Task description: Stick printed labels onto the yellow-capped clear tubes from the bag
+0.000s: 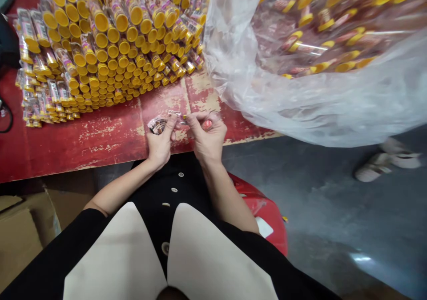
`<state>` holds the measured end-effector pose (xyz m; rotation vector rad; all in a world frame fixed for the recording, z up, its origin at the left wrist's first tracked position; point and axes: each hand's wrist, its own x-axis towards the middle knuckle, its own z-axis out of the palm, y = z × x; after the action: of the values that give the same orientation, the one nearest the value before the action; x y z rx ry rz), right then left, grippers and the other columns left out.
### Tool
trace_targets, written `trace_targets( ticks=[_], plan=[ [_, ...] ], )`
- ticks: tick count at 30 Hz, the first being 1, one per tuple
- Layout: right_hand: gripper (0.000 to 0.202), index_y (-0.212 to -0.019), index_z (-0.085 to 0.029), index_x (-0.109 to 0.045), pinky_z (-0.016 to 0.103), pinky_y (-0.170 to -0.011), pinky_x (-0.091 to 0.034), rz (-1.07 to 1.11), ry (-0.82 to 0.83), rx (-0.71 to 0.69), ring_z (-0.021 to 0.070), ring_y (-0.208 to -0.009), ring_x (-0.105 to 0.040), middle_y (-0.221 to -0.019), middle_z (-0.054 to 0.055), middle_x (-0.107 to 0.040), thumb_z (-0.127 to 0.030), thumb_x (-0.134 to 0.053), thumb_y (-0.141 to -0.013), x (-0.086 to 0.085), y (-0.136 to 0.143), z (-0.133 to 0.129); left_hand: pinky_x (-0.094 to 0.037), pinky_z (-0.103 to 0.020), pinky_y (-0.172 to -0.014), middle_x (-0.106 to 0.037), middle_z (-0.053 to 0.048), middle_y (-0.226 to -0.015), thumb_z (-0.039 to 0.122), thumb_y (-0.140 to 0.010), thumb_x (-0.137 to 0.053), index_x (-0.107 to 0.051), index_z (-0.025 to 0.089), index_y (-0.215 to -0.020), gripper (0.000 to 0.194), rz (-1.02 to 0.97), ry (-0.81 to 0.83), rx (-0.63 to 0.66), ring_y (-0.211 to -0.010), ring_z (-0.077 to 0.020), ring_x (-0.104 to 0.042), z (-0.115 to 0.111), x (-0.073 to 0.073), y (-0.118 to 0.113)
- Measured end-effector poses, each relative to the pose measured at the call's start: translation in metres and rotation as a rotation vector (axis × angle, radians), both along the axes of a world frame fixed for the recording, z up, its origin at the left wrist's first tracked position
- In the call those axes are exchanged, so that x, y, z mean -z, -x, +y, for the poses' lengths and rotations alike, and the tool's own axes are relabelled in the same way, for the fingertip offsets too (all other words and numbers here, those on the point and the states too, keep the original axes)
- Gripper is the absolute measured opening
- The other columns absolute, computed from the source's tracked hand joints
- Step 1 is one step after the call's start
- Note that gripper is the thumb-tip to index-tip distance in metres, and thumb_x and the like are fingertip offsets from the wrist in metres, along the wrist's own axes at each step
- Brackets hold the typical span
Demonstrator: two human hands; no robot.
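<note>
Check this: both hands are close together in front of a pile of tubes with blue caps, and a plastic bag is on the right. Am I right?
Nearly: the caps are yellow, not blue, as the head view shows. The left hand and right hand are close together in front of the pile of tubes, and the plastic bag is on the right.

From where I stand, the table point(100, 142) is a tired red, its paint rubbed through to pale, ragged patches, thickest towards the front edge and around the middle. Below its left end sits brown cardboard point(23, 242) in shadow, and on the other side a glossy red seat point(276, 218) with a white patch point(264, 227) curves out over the floor. That floor point(313, 211) is smooth, dark blue-grey, with one bright glint point(362, 258) of light towards the lower right.
</note>
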<state>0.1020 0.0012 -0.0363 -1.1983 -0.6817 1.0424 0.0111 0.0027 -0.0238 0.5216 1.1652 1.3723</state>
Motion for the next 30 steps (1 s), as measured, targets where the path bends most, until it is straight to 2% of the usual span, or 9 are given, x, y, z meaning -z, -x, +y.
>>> trace_targets(
  ticks=[2,5,7,10,18,22,26,28,30],
  plan=[
    [0.045,-0.078,-0.021,-0.063,0.021,-0.043,-0.037,0.037,0.0,-0.046,0.0023,-0.043,-0.037,-0.062,-0.007,-0.048,-0.063,-0.076,-0.076,0.0,-0.002,0.001,-0.031,-0.018,-0.041,-0.062,0.004,-0.059,0.056,-0.067,-0.086,-0.062,0.015,-0.072,0.048,0.016,-0.033,0.007,-0.042,-0.0022,-0.046,0.002,0.003,0.004],
    [0.048,-0.106,-0.025,-0.062,0.024,-0.053,-0.05,-0.1,-0.056,-0.163,0.0058,-0.054,-0.053,-0.084,-0.001,-0.06,-0.069,-0.058,-0.087,-0.005,-0.015,-0.003,-0.03,-0.017,-0.04,-0.057,0.006,-0.054,0.057,-0.072,-0.082,-0.064,0.016,-0.074,0.045,0.017,-0.1,0.023,-0.041,-0.003,-0.047,0.003,0.008,0.013],
    [0.045,-0.123,-0.028,-0.058,0.03,-0.07,-0.059,-0.338,-0.126,-0.221,0.0119,-0.076,-0.065,-0.105,0.004,-0.064,-0.062,-0.055,-0.094,-0.011,-0.027,-0.009,-0.031,-0.017,-0.04,-0.055,0.007,-0.051,0.056,-0.074,-0.081,-0.065,0.017,-0.075,0.042,0.017,-0.13,0.03,-0.041,-0.0033,-0.047,0.004,0.009,0.019],
    [0.039,-0.132,-0.026,-0.056,0.042,-0.095,-0.058,-0.704,-0.23,-0.286,0.0214,-0.109,-0.065,-0.122,0.009,-0.063,-0.045,-0.056,-0.097,-0.022,-0.043,-0.019,-0.031,-0.017,-0.04,-0.055,0.007,-0.051,0.055,-0.074,-0.082,-0.064,0.017,-0.075,0.041,0.004,-0.143,0.038,-0.041,-0.0036,-0.046,0.006,0.008,0.024],
    [0.025,-0.117,-0.024,-0.066,0.041,-0.088,-0.057,-0.99,-0.357,-0.239,0.0219,-0.097,-0.067,-0.102,0.008,-0.069,-0.025,-0.065,-0.092,-0.04,-0.052,-0.031,-0.028,-0.018,-0.036,-0.058,0.007,-0.052,0.05,-0.069,-0.087,-0.068,0.018,-0.081,0.039,-0.053,-0.139,0.118,-0.039,-0.0048,-0.046,0.01,-0.005,0.025],
    [0.026,-0.119,-0.025,-0.065,0.04,-0.086,-0.058,-0.841,-0.271,-0.225,0.0209,-0.098,-0.067,-0.107,0.009,-0.068,-0.035,-0.06,-0.095,-0.037,-0.051,-0.033,-0.03,-0.018,-0.038,-0.057,0.007,-0.053,0.046,-0.071,-0.086,-0.067,0.017,-0.075,0.035,-0.029,-0.153,0.083,-0.039,-0.0032,-0.044,0.012,-0.004,0.024],
    [0.038,-0.123,-0.028,-0.062,0.028,-0.06,-0.054,-0.364,-0.095,-0.245,0.0107,-0.066,-0.058,-0.095,0.002,-0.065,-0.052,-0.061,-0.093,-0.025,-0.039,-0.026,-0.033,-0.017,-0.039,-0.057,0.006,-0.051,0.045,-0.077,-0.082,-0.069,0.017,-0.077,0.031,0.047,-0.191,0.154,-0.04,-0.004,-0.047,0.009,0.001,0.025],
    [0.04,-0.107,-0.025,-0.069,0.025,-0.057,-0.051,-0.253,-0.026,-0.266,0.0086,-0.062,-0.055,-0.082,-0.001,-0.062,-0.055,-0.074,-0.082,-0.02,-0.03,-0.018,-0.034,-0.017,-0.039,-0.06,0.005,-0.055,0.046,-0.076,-0.083,-0.072,0.018,-0.086,0.032,0.063,-0.191,0.213,-0.042,-0.0047,-0.049,0.007,0.001,0.025],
    [0.037,-0.085,-0.021,-0.07,0.023,-0.057,-0.049,-0.225,0.008,-0.193,0.0071,-0.06,-0.052,-0.073,-0.003,-0.059,-0.054,-0.082,-0.074,-0.018,-0.022,-0.012,-0.034,-0.017,-0.04,-0.06,0.006,-0.056,0.048,-0.074,-0.084,-0.071,0.018,-0.086,0.035,0.043,-0.173,0.182,-0.042,-0.0042,-0.049,0.006,0.0,0.024]
  ],
)
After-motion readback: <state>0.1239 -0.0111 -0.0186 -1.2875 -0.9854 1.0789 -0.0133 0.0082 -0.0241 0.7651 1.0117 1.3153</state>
